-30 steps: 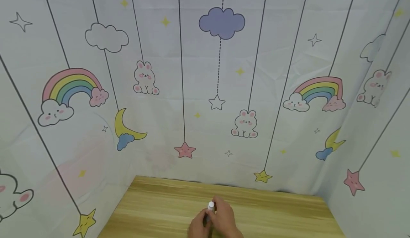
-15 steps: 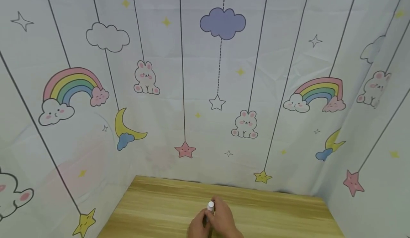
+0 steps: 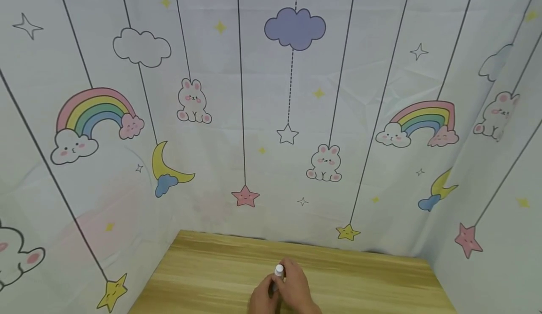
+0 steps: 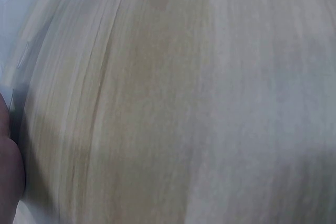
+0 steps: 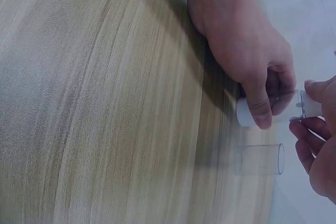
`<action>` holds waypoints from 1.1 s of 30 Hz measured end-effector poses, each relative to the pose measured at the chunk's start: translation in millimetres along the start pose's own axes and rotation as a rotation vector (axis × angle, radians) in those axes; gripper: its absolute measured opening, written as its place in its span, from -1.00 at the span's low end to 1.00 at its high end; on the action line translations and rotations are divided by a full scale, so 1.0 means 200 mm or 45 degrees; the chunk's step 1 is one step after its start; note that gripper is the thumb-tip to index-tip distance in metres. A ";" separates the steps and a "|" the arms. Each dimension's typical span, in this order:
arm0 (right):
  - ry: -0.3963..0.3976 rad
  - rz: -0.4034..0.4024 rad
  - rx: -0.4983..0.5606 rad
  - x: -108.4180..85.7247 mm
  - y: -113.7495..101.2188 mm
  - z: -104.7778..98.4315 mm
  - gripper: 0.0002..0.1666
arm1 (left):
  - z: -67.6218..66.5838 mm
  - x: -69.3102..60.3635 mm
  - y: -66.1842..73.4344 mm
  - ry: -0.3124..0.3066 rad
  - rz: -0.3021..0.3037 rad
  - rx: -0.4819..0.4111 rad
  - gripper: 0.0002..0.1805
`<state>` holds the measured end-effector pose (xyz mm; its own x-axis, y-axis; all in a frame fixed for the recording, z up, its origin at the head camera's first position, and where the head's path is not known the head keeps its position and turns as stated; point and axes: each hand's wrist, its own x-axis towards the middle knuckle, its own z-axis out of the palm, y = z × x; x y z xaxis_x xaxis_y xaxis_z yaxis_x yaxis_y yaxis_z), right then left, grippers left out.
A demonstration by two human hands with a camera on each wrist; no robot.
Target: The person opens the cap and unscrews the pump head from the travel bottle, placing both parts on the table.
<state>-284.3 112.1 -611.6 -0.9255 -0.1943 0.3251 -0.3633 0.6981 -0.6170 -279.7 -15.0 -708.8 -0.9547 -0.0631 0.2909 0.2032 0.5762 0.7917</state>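
Note:
A small upright bottle with a clear body, a white base and a white top (image 3: 279,269) is between both hands on the table. My left hand (image 3: 263,299) grips its lower part; in the right wrist view the left hand (image 5: 249,51) has thumb and fingers around the body above the white base (image 5: 244,112). My right hand (image 3: 295,286) pinches the white top (image 5: 312,108), seen as fingers (image 5: 320,140) at that view's right edge. Beside the bottle stands a clear hollow cylinder (image 5: 260,160), hidden in the head view. The left wrist view catches only a bit of hand (image 4: 10,174).
The wood-grain tabletop (image 3: 203,276) reaches back to white cloth walls (image 3: 271,173) on three sides. Clouds, rainbows, rabbits and stars are printed on the cloth.
Both hands stay around the bottle in nearly the same place. The head view shifts only slightly.

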 end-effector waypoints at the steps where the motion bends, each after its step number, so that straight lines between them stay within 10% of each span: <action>1: 0.004 -0.009 -0.009 0.00 0.00 0.00 -0.67 | 0.00 0.00 0.00 0.003 0.004 0.004 -0.58; 33: 0.020 -0.194 0.008 -0.01 0.05 0.00 -0.78 | 0.00 0.00 0.02 0.023 0.013 -0.009 -0.57</action>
<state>-286.1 119.8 -618.2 -0.8576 -0.2869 0.4268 -0.5005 0.6567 -0.5642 -278.5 -13.3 -705.8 -0.9484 -0.0719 0.3089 0.2147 0.5711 0.7923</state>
